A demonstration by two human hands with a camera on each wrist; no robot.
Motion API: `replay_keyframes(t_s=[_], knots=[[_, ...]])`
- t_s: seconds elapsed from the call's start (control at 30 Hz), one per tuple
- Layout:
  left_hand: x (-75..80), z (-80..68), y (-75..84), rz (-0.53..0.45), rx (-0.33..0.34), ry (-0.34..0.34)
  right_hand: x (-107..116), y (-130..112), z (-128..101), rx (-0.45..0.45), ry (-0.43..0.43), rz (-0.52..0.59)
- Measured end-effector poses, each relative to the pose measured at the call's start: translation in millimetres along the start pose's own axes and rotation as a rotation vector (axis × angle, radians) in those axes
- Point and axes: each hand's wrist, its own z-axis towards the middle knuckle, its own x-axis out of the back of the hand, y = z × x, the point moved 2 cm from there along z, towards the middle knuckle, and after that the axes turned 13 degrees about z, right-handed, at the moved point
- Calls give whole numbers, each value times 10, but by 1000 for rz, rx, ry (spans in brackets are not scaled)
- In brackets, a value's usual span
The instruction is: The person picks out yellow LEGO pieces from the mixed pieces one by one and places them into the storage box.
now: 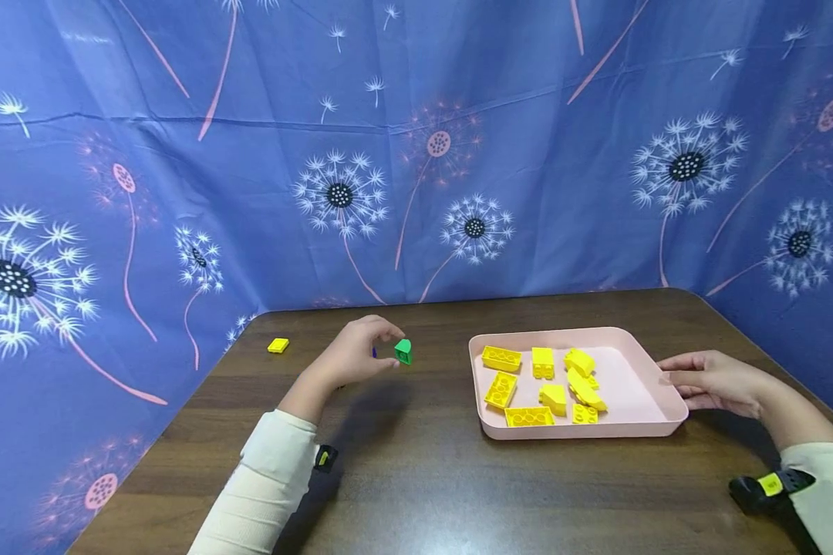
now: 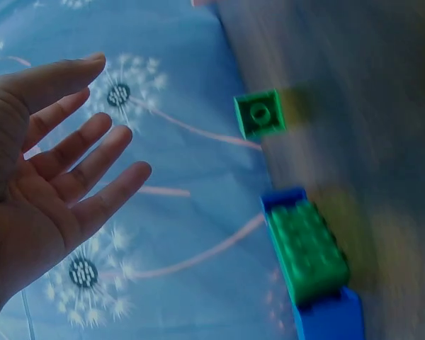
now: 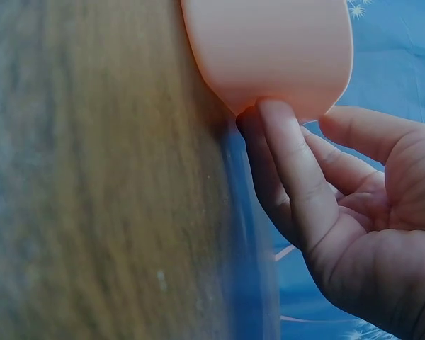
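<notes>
Left hand (image 1: 357, 353) apparently open beside green brick (image 1: 403, 351) — right hand (image 1: 711, 381) touching tray (image 1: 655, 420)

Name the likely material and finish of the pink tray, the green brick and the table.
Pink tray: probably matte plastic, smooth moulded rounded rim. Green brick: seemingly hard glossy plastic, crisp moulded stud. Table: wood or wood-look laminate, dark grain with faint sheen.

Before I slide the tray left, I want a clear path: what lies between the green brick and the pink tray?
Only bare table lies between the green brick and the pink tray, as the head view shows.
</notes>
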Motion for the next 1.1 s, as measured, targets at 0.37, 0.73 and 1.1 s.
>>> replay_keyframes(t_s=[0.37,0.73,1.1], knots=[[83,-341,-328,11,86,8,-27,-13,-12,-7,32,-18],[141,-500,-683,-15,281,25,-9,14,1,-21,53,-6],[186,-549,-1152,70,409,17,5,17,1,-3,17,37]])
